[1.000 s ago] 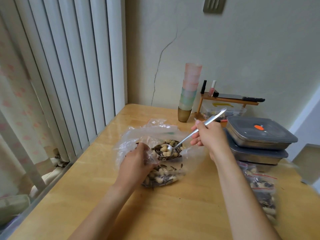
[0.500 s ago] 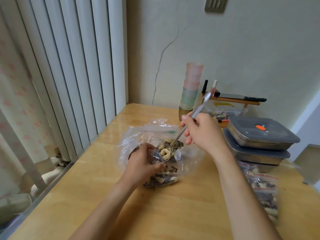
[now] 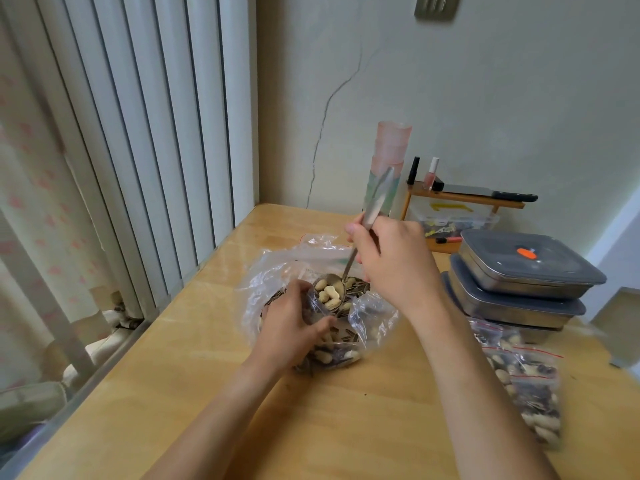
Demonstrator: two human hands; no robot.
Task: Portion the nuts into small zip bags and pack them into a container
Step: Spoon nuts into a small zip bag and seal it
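The left hand [image 3: 294, 327] curls round the mouth of a small zip bag [image 3: 332, 344], holding it open on the wooden table [image 3: 346, 427]; the bag stands partly filled with peanuts and striped seeds. The right hand [image 3: 394, 268] pinches the handle of a metal spoon [image 3: 330, 294], handle tilted up toward 12 o'clock, its bowl heaped with peanuts [image 3: 329, 295] and sitting right at the bag's opening, just beside the left fingers. Both hands work inside a large clear plastic bag [image 3: 277, 271] spread open on the table, with more nuts and seeds lying in it under and behind the spoon; its crumpled film wraps round the small bag on all sides, so the lower part of the small bag is partly veiled.

At 3 to 4 o'clock from the hands, filled zip bags [image 3: 523, 386] with red seal lines lie flat near the table's right edge, the right forearm crossing in front of them. At 2 o'clock stand stacked steel containers [image 3: 519, 282] with grey lids, the top lid bearing an orange tab. At 12 o'clock a stack of pastel cups [image 3: 389, 157] rises behind the spoon handle, which overlaps it. At 1 o'clock a small wooden shelf [image 3: 464, 197] carries little bottles and a dark flat object, with a clear box beneath. Vertical blinds [image 3: 138, 133] fill the 9 to 11 o'clock side
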